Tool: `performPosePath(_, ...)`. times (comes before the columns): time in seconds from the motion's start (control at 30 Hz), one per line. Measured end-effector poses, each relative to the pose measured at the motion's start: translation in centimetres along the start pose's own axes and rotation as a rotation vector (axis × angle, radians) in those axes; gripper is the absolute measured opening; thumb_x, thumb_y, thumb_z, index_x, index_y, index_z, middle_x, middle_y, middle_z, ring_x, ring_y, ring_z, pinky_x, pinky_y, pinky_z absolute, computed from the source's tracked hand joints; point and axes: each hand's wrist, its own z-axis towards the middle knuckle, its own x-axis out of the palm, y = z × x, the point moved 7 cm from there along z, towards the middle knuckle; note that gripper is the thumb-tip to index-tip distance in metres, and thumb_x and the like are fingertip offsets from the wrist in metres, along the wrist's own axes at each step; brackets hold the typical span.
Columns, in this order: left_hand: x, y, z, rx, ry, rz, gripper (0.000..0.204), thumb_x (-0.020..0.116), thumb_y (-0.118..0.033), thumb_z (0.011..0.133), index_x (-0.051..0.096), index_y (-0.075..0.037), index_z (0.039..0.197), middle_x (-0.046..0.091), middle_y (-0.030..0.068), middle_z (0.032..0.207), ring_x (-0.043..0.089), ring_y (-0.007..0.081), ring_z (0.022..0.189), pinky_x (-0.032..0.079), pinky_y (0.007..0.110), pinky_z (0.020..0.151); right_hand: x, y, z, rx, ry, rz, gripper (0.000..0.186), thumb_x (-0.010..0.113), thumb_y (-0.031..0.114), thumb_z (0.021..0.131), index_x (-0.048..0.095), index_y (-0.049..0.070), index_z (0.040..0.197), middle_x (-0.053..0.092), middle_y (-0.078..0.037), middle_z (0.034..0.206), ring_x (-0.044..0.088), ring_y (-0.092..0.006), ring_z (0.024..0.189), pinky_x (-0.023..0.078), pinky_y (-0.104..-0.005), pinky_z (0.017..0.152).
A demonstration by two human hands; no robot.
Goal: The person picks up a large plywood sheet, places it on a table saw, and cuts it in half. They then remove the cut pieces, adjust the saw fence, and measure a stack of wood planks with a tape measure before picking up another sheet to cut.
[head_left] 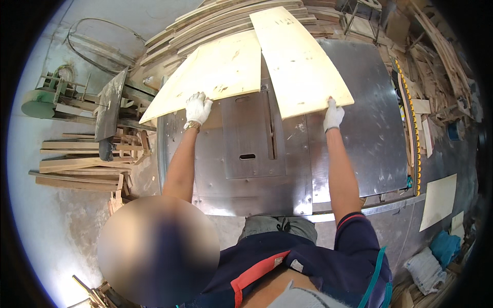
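Two pale plywood panels lie at the far side of a grey metal table (349,169) with a long slot in its top. My left hand (197,110), in a white glove, rests with its fingers laid on the near edge of the left plywood panel (221,66). The right plywood panel (298,61) is longer, slants away from me and meets or overlaps the left one at the far end. My right hand (334,115), also gloved, grips its near right corner, thumb on top and the other fingers mostly hidden.
Long boards (179,36) are stacked beyond the table. Timber pieces (82,164) and a green machine (38,102) stand left. A yellow toothed strip (412,123) runs along the table's right side. Farther right are a pale sheet (438,201) on the floor and sacks (426,269).
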Motion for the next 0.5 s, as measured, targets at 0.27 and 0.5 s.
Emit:
performPosePath(0.27, 0.8, 0.1, 1.2, -0.127, 0.290, 0.137, 0.024, 0.068, -0.025, 0.080, 0.068, -0.003, 0.091, 0.072, 0.0193, 0.093, 0.069, 0.0351, 0.090, 0.054, 0.045, 0.081, -17.6, 0.8, -12.1, 0.130, -0.042, 0.133, 0.033, 0.069, 0.020, 0.093, 0.067, -0.009, 0.107, 0.068, -0.007, 0.102, 0.060, -0.0139, 0.091, 0.050, -0.0308, 0.080)
performPosePath(0.5, 4.3, -1.8, 2.9, -0.018, 0.421, 0.318, 0.013, 0.067, -0.009, 0.080, 0.075, -0.005, 0.088, 0.073, 0.0188, 0.090, 0.072, 0.0354, 0.088, 0.058, 0.045, 0.076, -44.7, -3.1, -22.9, 0.460, -0.429, -0.033, 0.048, 0.068, 0.033, 0.092, 0.060, -0.007, 0.119, 0.066, -0.016, 0.104, 0.063, -0.0259, 0.097, 0.055, -0.0404, 0.081)
